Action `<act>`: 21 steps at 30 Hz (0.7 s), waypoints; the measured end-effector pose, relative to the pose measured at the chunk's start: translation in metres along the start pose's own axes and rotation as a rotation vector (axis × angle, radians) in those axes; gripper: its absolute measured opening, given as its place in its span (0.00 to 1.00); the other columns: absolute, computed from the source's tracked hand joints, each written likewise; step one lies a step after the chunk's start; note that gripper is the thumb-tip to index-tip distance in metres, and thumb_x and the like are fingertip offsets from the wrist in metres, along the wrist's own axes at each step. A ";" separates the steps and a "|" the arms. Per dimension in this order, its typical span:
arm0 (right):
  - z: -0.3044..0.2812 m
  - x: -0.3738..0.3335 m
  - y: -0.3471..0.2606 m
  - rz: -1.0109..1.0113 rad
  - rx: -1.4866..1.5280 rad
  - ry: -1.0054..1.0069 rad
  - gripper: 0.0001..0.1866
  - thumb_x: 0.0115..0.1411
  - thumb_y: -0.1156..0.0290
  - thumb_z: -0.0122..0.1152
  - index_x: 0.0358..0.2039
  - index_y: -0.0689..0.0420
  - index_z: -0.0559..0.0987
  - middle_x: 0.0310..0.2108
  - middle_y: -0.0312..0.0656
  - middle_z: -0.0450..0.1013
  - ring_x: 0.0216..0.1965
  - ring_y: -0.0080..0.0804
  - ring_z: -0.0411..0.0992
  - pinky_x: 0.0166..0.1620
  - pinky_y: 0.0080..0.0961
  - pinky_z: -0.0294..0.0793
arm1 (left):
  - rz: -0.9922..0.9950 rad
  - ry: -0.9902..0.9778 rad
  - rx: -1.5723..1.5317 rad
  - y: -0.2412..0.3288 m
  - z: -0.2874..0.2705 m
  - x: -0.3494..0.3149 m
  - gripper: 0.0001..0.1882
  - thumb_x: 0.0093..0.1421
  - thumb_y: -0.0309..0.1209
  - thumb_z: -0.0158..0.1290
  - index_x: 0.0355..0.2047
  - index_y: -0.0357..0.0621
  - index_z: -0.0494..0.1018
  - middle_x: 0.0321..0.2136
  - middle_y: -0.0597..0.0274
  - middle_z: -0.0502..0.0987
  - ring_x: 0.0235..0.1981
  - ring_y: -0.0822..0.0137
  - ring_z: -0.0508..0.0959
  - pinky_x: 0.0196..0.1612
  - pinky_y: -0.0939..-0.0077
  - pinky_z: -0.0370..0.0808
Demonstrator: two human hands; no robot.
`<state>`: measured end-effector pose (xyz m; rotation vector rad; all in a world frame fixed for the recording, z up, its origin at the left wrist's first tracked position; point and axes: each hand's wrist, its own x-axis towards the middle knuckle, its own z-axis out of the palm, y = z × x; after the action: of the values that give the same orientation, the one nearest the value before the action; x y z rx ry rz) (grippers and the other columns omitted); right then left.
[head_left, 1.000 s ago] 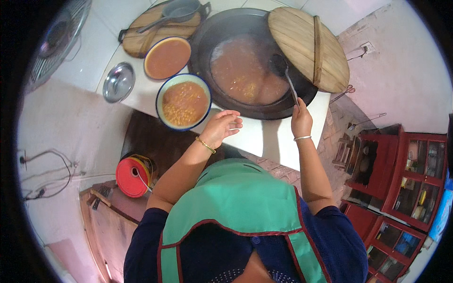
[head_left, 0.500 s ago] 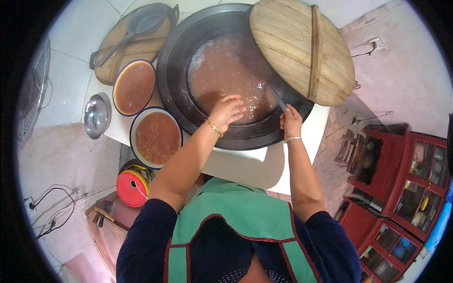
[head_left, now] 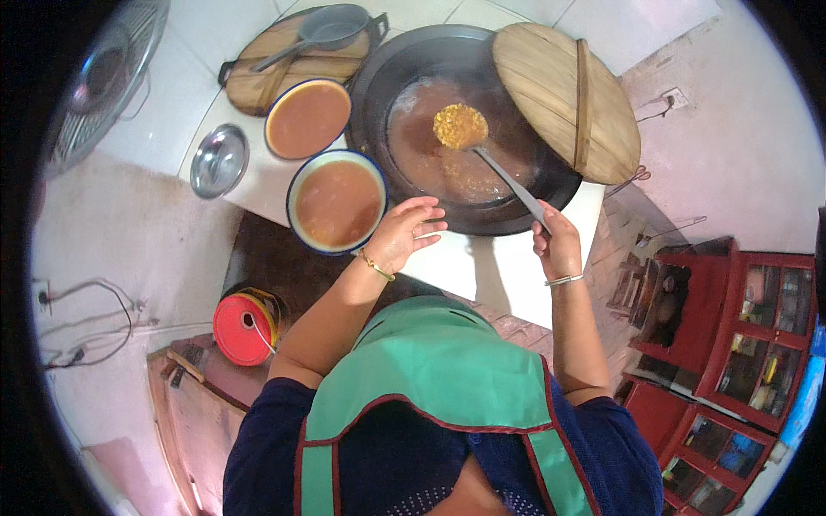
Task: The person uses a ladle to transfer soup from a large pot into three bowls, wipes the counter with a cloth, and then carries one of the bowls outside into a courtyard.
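Observation:
My right hand [head_left: 559,241] is closed around the grey handle of a ladle [head_left: 508,177]. Its bowl, heaped with yellow grains [head_left: 459,126], is raised over the brownish-red liquid in a large black wok [head_left: 368,90]. My left hand [head_left: 404,236] holds nothing; its fingers are apart, near the wok's front left rim and beside an enamel basin [head_left: 295,191]. Brownish-red liquid fills that basin, with some yellow bits near its front edge. Behind it stands a second blue-rimmed basin [head_left: 268,129] of similar liquid.
A round wooden lid [head_left: 551,95] overlaps the wok's right side. At the back left, a grey saucepan [head_left: 334,26] rests on another wooden lid [head_left: 267,73]. A steel bowl [head_left: 219,161] sits at the left edge of the white counter [head_left: 508,275]. Below is a red-lidded bucket [head_left: 237,328].
The ladle has come up out of the liquid, its bowl now visible and full of yellow grains. My left hand is no longer over the liquid but nearer the basin. The view has shifted.

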<state>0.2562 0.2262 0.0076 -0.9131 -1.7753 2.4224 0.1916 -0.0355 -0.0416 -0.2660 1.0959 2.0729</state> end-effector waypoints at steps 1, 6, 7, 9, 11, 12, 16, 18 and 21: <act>0.007 -0.012 -0.002 -0.017 -0.026 -0.018 0.17 0.61 0.69 0.45 0.48 0.64 0.69 0.19 0.35 0.66 0.14 0.18 0.57 0.15 0.14 0.56 | 0.014 -0.006 -0.010 -0.003 -0.004 -0.014 0.16 0.61 0.33 0.46 0.48 0.41 0.64 0.41 0.57 0.73 0.42 0.64 0.75 0.42 0.71 0.74; 0.048 -0.066 -0.017 -0.030 -0.101 -0.079 0.17 0.61 0.67 0.44 0.47 0.63 0.69 0.21 0.32 0.64 0.15 0.15 0.55 0.16 0.10 0.53 | 0.075 -0.010 -0.038 -0.012 -0.031 -0.064 0.16 0.61 0.33 0.46 0.48 0.41 0.64 0.42 0.57 0.72 0.42 0.64 0.74 0.43 0.72 0.73; 0.056 -0.075 -0.018 -0.019 -0.104 -0.089 0.17 0.61 0.67 0.44 0.48 0.63 0.69 0.21 0.32 0.64 0.15 0.14 0.55 0.16 0.10 0.53 | 0.084 -0.016 -0.038 -0.013 -0.035 -0.073 0.15 0.61 0.33 0.46 0.47 0.41 0.65 0.41 0.57 0.72 0.42 0.65 0.74 0.43 0.72 0.73; 0.063 -0.084 -0.011 0.022 -0.077 -0.155 0.18 0.62 0.67 0.43 0.49 0.63 0.68 0.21 0.32 0.64 0.15 0.14 0.55 0.16 0.10 0.52 | 0.099 -0.001 -0.064 -0.018 -0.046 -0.090 0.15 0.61 0.32 0.46 0.47 0.41 0.65 0.41 0.57 0.72 0.41 0.65 0.75 0.42 0.72 0.74; 0.073 -0.093 -0.004 0.038 -0.092 -0.178 0.18 0.62 0.67 0.43 0.49 0.63 0.68 0.21 0.32 0.64 0.15 0.14 0.55 0.15 0.10 0.52 | 0.104 0.003 -0.088 -0.023 -0.056 -0.103 0.14 0.61 0.32 0.46 0.46 0.42 0.66 0.41 0.58 0.73 0.41 0.66 0.75 0.42 0.73 0.74; 0.078 -0.098 0.000 0.046 -0.100 -0.189 0.19 0.62 0.67 0.43 0.49 0.63 0.68 0.20 0.32 0.64 0.14 0.15 0.55 0.15 0.10 0.52 | 0.104 0.002 -0.100 -0.027 -0.060 -0.107 0.14 0.61 0.32 0.46 0.46 0.42 0.66 0.40 0.59 0.73 0.40 0.66 0.75 0.41 0.73 0.74; 0.102 -0.114 0.017 -0.002 -0.269 -0.154 0.18 0.61 0.68 0.45 0.48 0.64 0.70 0.19 0.33 0.65 0.14 0.16 0.57 0.15 0.11 0.54 | 0.090 0.023 -0.102 -0.031 -0.067 -0.122 0.13 0.61 0.32 0.46 0.46 0.43 0.66 0.39 0.60 0.73 0.40 0.67 0.75 0.41 0.73 0.74; 0.106 -0.117 0.026 -0.100 -0.385 -0.177 0.18 0.62 0.68 0.45 0.49 0.65 0.69 0.19 0.33 0.65 0.14 0.16 0.58 0.15 0.12 0.55 | 0.090 0.024 -0.103 -0.033 -0.067 -0.126 0.14 0.61 0.32 0.47 0.46 0.43 0.66 0.40 0.60 0.73 0.40 0.67 0.75 0.41 0.73 0.74; 0.108 -0.124 0.033 -0.362 -0.728 -0.183 0.17 0.61 0.71 0.46 0.50 0.63 0.69 0.20 0.37 0.67 0.16 0.21 0.64 0.19 0.17 0.64 | 0.085 0.030 -0.093 -0.030 -0.061 -0.126 0.14 0.60 0.31 0.47 0.46 0.42 0.66 0.38 0.61 0.73 0.39 0.68 0.75 0.40 0.75 0.73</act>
<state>0.3216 0.0795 0.0547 -0.3128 -2.6705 1.6866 0.2904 -0.1392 -0.0347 -0.3021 1.0468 2.2050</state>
